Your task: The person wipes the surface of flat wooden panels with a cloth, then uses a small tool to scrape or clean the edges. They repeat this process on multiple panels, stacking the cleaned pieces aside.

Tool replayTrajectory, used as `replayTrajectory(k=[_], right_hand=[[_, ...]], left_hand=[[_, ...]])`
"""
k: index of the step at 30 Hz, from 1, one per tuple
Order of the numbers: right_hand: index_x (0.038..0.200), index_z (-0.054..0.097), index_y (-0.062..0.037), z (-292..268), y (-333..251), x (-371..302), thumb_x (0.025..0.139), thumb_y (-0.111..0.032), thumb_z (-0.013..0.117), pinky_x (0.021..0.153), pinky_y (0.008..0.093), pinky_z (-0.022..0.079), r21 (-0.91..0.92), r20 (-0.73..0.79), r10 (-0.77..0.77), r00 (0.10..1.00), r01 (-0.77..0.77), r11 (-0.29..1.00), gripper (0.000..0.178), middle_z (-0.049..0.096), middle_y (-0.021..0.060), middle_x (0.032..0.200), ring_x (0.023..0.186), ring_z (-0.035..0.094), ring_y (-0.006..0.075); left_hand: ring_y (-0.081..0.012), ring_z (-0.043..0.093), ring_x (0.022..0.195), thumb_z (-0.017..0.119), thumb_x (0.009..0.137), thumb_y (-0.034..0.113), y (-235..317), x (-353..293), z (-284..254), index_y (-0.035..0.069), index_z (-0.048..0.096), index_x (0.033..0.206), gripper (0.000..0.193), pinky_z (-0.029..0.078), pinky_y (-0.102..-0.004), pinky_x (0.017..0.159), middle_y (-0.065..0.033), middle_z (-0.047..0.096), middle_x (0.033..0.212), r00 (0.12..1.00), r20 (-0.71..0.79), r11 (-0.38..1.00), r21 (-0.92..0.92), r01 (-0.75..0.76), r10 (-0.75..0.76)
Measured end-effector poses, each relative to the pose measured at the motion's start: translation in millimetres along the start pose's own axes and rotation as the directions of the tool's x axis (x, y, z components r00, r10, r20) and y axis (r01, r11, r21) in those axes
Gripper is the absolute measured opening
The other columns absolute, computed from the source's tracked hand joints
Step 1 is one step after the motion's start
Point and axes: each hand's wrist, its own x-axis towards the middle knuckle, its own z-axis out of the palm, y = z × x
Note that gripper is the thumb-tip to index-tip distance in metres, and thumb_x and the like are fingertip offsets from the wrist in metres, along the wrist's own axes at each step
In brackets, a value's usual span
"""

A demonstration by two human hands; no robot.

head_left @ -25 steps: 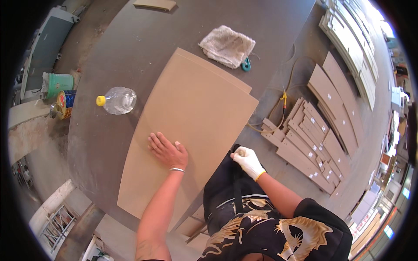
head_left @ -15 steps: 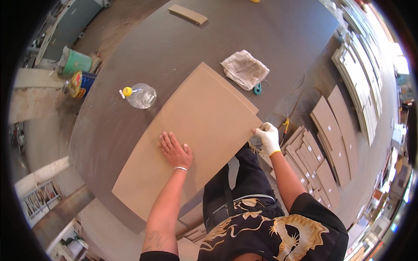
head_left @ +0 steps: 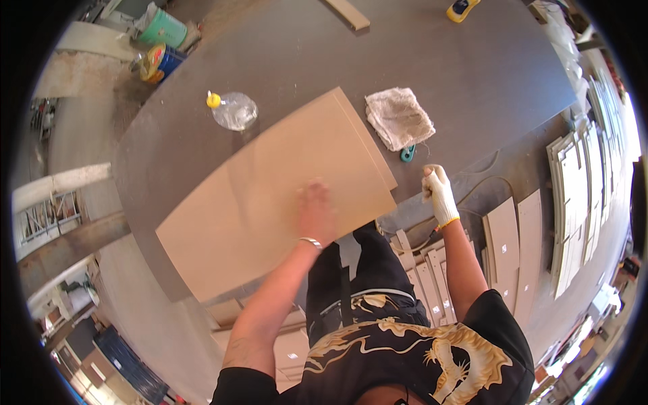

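Note:
Two tan boards lie stacked on the dark tabletop; the upper board leaves a strip of the lower board showing along its right end. My bare left hand, smeared by motion, is over the upper board near its front edge, fingers stretched out flat. To the right of the boards, off their corner, my right hand in a white knit glove is closed; anything inside it is hidden. A crumpled whitish cloth rests beyond it, with a teal tool partly under the cloth.
A clear bottle with a yellow cap lies left of the boards. Toward the far side are a narrow tan strip and a yellow bottle. Several cut panels lie at the right, with a hose near them. Buckets stand far left.
My right hand has let go of the board's corner and moved away to the right. My left hand has slid right across the board. The view has shifted.

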Motion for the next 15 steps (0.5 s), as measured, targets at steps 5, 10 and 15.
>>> replayTrajectory(k=[5, 10, 15], right_hand=[[0.122, 0.061, -0.0027, 6.5, -7.7, -7.4, 0.109, -0.02, 0.06, 0.059, 0.0266, 0.044, -0.311, 0.19, -0.171, 0.967, 0.224, 0.923, 0.022, 0.056, 0.001, 0.083, 0.067, 0.049, 0.0093], [0.125, 0.065, -0.0039, 2.7, -9.3, -16.2, 0.099, -0.003, 0.063, 0.085, 0.0358, 0.055, -0.512, 0.427, -0.211, 0.879, 0.427, 0.745, 0.026, 0.072, 0.0136, 0.1, 0.091, 0.07, 0.0249], [0.135, 0.066, -0.0047, 18.7, -3.5, -31.1, 0.084, 0.007, 0.069, 0.084, 0.0427, 0.053, -0.511, 0.687, -0.329, 0.648, 0.753, 0.414, 0.053, 0.072, 0.013, 0.098, 0.091, 0.068, 0.0338]], left_hand=[[-0.0326, 0.023, 0.166, 0.057, 0.101, 0.027, 155.5, -16.4, 52.2, -0.001, 0.043, 0.162, 0.068, 0.014, -0.0607, 0.134, -0.0176, 0.035, 0.174, 0.944, 0.04, 0.935, -0.157, -0.318, 0.327], [-0.0315, 0.038, 0.159, 0.059, 0.098, 0.02, 179.8, -66.4, 53.6, 0.001, 0.059, 0.149, 0.054, 0.023, -0.0547, 0.133, -0.0163, 0.053, 0.163, 0.85, -0.017, 0.807, -0.304, -0.506, 0.526], [-0.0423, 0.035, 0.16, 0.054, 0.101, 0.018, 31.0, -69.9, 14.5, 0.0, 0.053, 0.156, 0.058, 0.018, -0.0624, 0.132, -0.0249, 0.047, 0.165, 0.946, -0.322, 0.947, -0.314, -0.063, -0.044]])
